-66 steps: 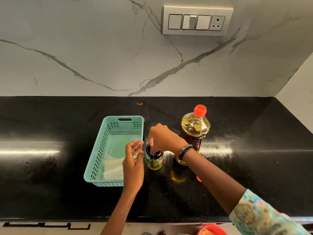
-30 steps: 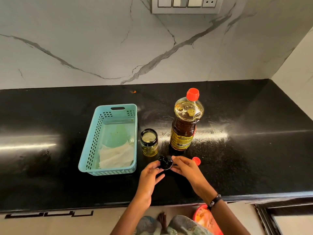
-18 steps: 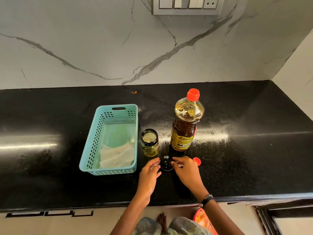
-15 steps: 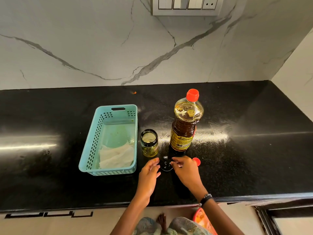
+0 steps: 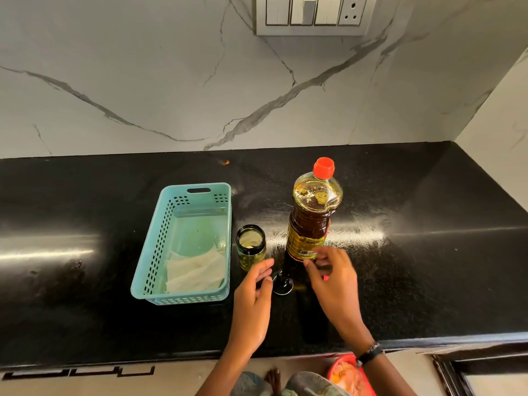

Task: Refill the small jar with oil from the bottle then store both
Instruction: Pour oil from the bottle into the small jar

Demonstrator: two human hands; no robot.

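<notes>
A small glass jar (image 5: pixel 251 250) stands open on the black counter, with a little yellow oil at its bottom. Its black lid (image 5: pixel 282 284) lies on the counter just in front, between my hands. The oil bottle (image 5: pixel 313 215), tall with a red cap and yellow label, stands upright to the right of the jar. My left hand (image 5: pixel 254 292) rests open beside the lid, fingers near the jar's base. My right hand (image 5: pixel 333 277) is open and blurred, fingers spread just in front of the bottle's base, covering most of a small red cap on the counter.
A teal plastic basket (image 5: pixel 154 252) with white folded paper inside sits left of the jar. The marble wall carries a switch panel (image 5: pixel 313 14). The counter's front edge (image 5: pixel 114 360) runs below my wrists. A red container (image 5: pixel 350 377) is on the floor below.
The lid came off the jar and was set down on the counter in front of it. Both hands have let go of it; my right hand has moved toward the bottle's base.
</notes>
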